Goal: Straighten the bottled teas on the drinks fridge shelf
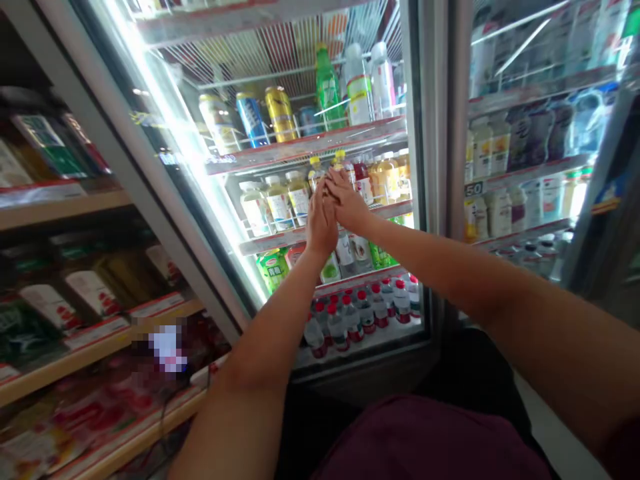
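Note:
Both arms reach forward in front of a lit drinks fridge point(431, 267). My left hand point(321, 225) points upward with its fingers stretched out. From the right, my right hand point(349, 203) meets it, fingers extended and overlapping those of the left hand. No object shows in either hand, though the space where they touch is hidden. Behind the fingertips stand bottles with yellow caps point(341, 157), partly covered by the hands. On the same shelf are white-capped bottles point(277, 200) to the left and a dark red bottle point(363, 180) to the right.
Cans point(280, 115) and a green bottle point(329, 90) stand one shelf higher. Red-capped water bottles point(367, 312) fill the bottom. Another fridge point(530, 163) with bottles is at right. At left, wooden-edged shelves point(65, 203) hold bottles and packages. A blurred bright patch point(169, 347) sits lower left.

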`<state>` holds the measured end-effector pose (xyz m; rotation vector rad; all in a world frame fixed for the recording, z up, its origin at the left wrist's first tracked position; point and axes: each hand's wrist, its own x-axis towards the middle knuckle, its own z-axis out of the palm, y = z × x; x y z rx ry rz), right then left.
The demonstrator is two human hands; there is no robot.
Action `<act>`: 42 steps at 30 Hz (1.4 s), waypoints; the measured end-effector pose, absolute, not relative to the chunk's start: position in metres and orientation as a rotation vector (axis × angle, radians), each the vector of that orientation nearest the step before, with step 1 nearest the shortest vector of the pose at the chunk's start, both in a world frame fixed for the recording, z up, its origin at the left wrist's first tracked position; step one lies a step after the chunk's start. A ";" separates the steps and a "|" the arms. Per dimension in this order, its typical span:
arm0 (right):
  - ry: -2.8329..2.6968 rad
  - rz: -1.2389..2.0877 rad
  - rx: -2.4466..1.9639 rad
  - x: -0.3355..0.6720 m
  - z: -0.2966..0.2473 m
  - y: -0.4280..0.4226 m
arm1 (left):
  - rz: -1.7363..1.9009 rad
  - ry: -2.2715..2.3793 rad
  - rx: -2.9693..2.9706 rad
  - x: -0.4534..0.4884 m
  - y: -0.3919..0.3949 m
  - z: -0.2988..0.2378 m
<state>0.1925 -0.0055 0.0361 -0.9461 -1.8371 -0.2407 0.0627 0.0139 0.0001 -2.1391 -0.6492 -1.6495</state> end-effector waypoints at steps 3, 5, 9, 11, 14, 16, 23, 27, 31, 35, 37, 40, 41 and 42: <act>-1.757 0.077 -0.798 0.186 0.046 -0.007 | -1.677 -0.707 -2.114 0.062 0.014 0.006; -1.730 0.221 -0.693 0.179 0.049 -0.011 | -1.622 -0.758 -2.077 0.058 0.015 0.010; -1.854 0.130 -0.638 0.175 0.054 -0.023 | -1.551 -0.857 -2.017 0.039 0.014 0.016; -1.900 -0.131 -0.717 0.187 0.056 -0.025 | -1.470 -0.928 -1.970 0.023 0.013 0.016; -1.853 -0.544 -0.842 0.217 0.054 -0.017 | -1.343 -0.988 -1.923 -0.002 0.009 0.015; -1.855 -0.647 -0.911 0.237 0.047 -0.007 | -1.317 -0.980 -1.926 -0.014 0.006 0.013; -1.894 -0.668 -1.009 0.253 0.021 0.017 | -1.241 -0.923 -1.978 -0.005 -0.001 0.000; -1.859 -0.710 -0.991 0.250 0.017 0.019 | -1.209 -0.900 -1.999 0.003 0.002 0.012; -1.841 -0.761 -0.976 0.251 0.015 0.021 | -1.234 -0.878 -1.986 -0.010 0.015 0.042; -1.841 -0.718 -0.955 0.252 0.014 0.020 | -1.222 -0.877 -1.937 -0.022 0.021 0.034; -1.841 -0.678 -0.940 0.252 0.014 0.018 | -1.123 -0.836 -2.012 -0.023 0.017 0.014; -1.854 -0.640 -0.934 0.252 0.014 0.016 | -0.973 -0.772 -2.166 -0.025 0.012 -0.003; -1.856 -0.631 -0.930 0.252 0.014 0.016 | -0.946 -0.763 -2.195 -0.027 0.013 -0.001; -1.856 -0.621 -0.923 0.253 0.014 0.016 | -0.937 -0.764 -2.206 -0.029 0.015 0.004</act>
